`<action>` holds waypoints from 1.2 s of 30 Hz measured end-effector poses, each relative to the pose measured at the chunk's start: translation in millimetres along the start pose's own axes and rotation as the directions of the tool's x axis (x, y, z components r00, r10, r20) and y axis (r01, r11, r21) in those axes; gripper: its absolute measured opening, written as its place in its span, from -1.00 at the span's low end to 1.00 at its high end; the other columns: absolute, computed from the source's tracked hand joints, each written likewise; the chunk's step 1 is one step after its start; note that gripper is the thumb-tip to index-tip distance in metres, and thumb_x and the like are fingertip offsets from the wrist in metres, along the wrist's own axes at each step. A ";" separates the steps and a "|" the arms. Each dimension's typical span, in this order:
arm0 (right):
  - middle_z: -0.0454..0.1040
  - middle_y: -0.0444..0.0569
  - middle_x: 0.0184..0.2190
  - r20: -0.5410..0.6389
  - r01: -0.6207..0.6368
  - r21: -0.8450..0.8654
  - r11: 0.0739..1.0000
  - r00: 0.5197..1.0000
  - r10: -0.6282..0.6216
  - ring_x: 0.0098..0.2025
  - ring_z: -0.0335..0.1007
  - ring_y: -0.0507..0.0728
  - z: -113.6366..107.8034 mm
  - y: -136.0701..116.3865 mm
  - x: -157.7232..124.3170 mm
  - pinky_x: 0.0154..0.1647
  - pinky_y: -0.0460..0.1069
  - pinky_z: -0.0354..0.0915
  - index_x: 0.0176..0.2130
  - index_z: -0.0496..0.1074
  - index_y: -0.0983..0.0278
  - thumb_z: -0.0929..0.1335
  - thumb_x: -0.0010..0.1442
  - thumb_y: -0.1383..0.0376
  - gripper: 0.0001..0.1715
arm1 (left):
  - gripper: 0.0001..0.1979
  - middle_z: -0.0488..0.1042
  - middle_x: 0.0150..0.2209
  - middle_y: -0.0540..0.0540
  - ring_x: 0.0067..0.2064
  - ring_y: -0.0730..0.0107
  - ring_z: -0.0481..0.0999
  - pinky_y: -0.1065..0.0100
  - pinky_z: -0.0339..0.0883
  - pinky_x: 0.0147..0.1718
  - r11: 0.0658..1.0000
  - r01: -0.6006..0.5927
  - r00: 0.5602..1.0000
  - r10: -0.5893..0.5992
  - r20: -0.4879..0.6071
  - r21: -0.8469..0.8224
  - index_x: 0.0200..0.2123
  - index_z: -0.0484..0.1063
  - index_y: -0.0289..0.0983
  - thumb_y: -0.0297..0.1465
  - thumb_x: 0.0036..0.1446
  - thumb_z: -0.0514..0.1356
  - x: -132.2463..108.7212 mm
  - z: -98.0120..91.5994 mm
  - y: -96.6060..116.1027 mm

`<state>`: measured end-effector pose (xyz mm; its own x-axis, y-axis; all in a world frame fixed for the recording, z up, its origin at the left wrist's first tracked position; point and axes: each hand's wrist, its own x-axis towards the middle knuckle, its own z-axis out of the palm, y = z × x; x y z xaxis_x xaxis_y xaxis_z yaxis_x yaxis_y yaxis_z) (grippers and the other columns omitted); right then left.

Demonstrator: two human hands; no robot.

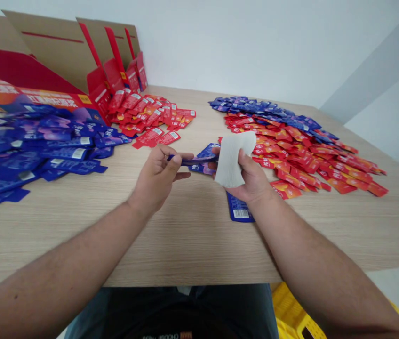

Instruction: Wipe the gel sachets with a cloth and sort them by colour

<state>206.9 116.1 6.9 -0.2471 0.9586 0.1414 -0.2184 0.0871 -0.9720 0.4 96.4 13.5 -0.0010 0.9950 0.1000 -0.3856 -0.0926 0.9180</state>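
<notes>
Pinched between the thumb and fingers of my left hand (155,176) is a dark blue packet (199,160), seen nearly edge-on. Its far end reaches the fingertips of my right hand (254,179). That right hand is closed on a flat white ribbed pad (230,162), its thumb lying across the face. Whether the right fingers also grip the packet, I cannot tell. Behind the held packet, blue packets (208,150) lie on the table. A blue packet with a barcode (239,205) lies partly under my right hand and wrist.
Blue packets (54,141) are heaped at left, beside red open cardboard boxes (58,101). Red packets (150,115) lie in front of the boxes. Rows of red packets (301,150) and blue packets (263,109) spread at right. A yellow crate (291,313) is below the wooden table (171,249).
</notes>
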 end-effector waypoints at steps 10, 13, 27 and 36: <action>0.60 0.00 -0.21 -0.005 0.085 -0.142 0.986 0.996 -0.087 -0.16 0.57 0.28 -2.4 10.9 -0.7 -0.25 0.15 0.52 -0.10 0.47 0.18 0.47 -0.06 -0.27 -0.25 | -0.82 0.59 -0.12 -0.16 -0.15 0.32 0.60 0.30 0.52 -0.18 0.971 0.156 0.987 -0.161 -0.013 -0.181 -0.39 0.34 -0.31 -0.61 0.00 0.28 6.7 -2.0 -1.0; 0.60 -0.01 -0.21 0.024 0.136 -0.195 0.971 0.991 -0.134 -0.16 0.56 0.27 -3.4 12.7 -2.0 -0.24 0.14 0.51 -0.09 0.50 0.19 0.47 -0.02 -0.24 -0.30 | -0.73 0.60 -0.16 -0.15 -0.18 0.35 0.61 0.36 0.54 -0.24 0.955 0.200 0.973 -0.220 -0.073 -0.219 -0.26 0.40 -0.31 -0.69 -0.03 0.23 10.8 -3.0 -2.2; 0.52 0.01 -0.26 -0.041 0.165 -0.708 0.687 0.961 -0.273 -0.14 0.45 0.29 -2.9 0.2 1.2 -0.11 0.22 0.39 -0.19 0.49 0.22 0.41 0.15 -0.09 -0.54 | -0.89 0.52 -0.42 -0.10 -0.44 0.36 0.55 0.28 0.56 -0.45 0.963 0.252 0.962 -0.260 -0.088 -0.091 -0.39 0.31 -0.29 -0.50 0.21 0.14 11.4 -2.1 -7.4; 0.54 0.02 -0.29 -0.003 0.142 -0.836 0.530 0.965 -0.263 -0.23 0.44 0.25 31.4 -1.9 -12.9 -0.18 0.11 0.34 -0.22 0.46 0.21 0.36 0.20 -0.05 -0.61 | -0.93 0.45 -0.47 -0.05 -0.45 0.36 0.52 0.33 0.51 -0.47 0.965 0.261 0.958 -0.260 0.118 0.008 -0.40 0.38 -0.30 -0.47 0.13 0.22 -6.1 9.5 -20.2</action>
<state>180.8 95.0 12.9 -0.1784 0.9028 0.3913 0.6383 0.4089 -0.6522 17.0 91.8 -1.9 0.2085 0.9731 -0.0977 -0.3654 0.1702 0.9152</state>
